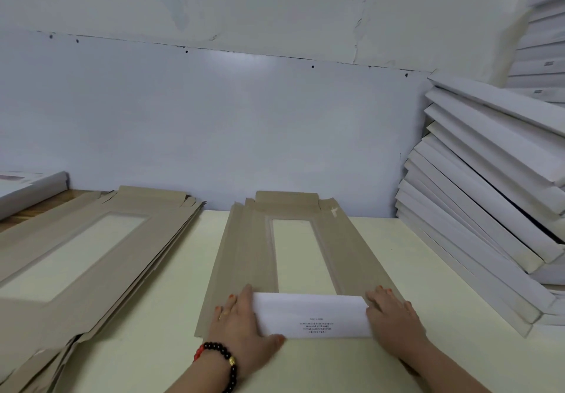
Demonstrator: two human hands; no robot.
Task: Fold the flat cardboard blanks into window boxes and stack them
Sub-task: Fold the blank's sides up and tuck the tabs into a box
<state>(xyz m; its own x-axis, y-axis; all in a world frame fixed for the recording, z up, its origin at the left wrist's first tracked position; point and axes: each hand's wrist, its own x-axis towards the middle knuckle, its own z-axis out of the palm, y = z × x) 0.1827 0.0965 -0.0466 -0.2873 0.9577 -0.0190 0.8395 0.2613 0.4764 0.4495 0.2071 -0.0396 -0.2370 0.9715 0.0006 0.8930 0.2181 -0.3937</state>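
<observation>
On the pale counter (171, 285) a brown cardboard blank (351, 258) lies flat, its white end flap (312, 313) folded up. The left hand (241, 325) and right hand (394, 319) press it with straight fingers, gripping nothing. The flap's print is illegible; the stack of folded boxes (489, 203) runs off-frame right.

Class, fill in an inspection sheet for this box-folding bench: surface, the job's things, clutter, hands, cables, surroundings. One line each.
Surface: pale cream table, bare between the piles.
Job's things: one flat blank lies brown side up, window cut-out in the middle, its near white flap folded over; a pile of flat blanks at left; folded white boxes stacked leaning at right.
Clutter: nothing seen.
Hands: left hand and right hand press flat at the flap's two ends.
Cables: nothing seen.
Surroundings: white wall panel behind; another white box far left.
</observation>
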